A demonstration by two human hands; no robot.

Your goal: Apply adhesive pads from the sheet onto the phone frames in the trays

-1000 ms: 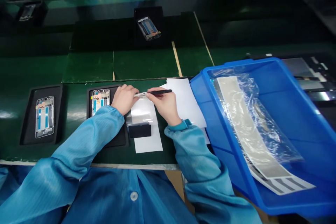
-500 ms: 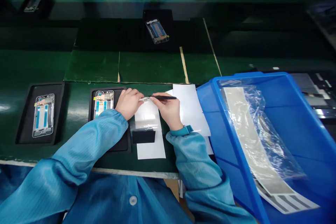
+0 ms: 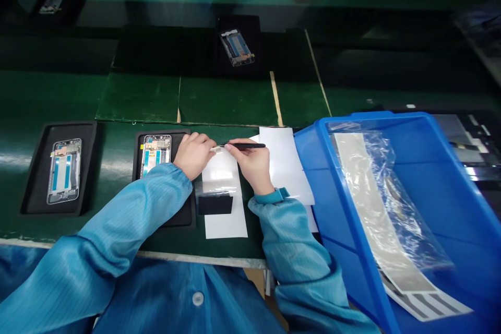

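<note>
My right hand (image 3: 252,164) is closed on a thin black tool (image 3: 250,145), whose tip points left. Its tip meets a small pale piece at the fingers of my left hand (image 3: 193,155). My left hand is pinched around something at the top of a glossy clear film (image 3: 219,169); the exact hold is too small to tell. A black rectangular piece (image 3: 215,204) lies at the film's lower edge, over a white sheet (image 3: 225,226). Left of my left hand, an opened phone body (image 3: 156,151) sits in a black tray (image 3: 183,214), partly covered by my left sleeve.
Another phone body (image 3: 64,171) lies in a black tray (image 3: 33,195) at the left. A third phone body (image 3: 237,48) sits farther back. White sheets (image 3: 284,162) lie beside a large blue bin (image 3: 340,240) holding plastic-wrapped strips (image 3: 366,182).
Both hands stay together over the film in nearly the same pose. The whole view has shifted slightly.
</note>
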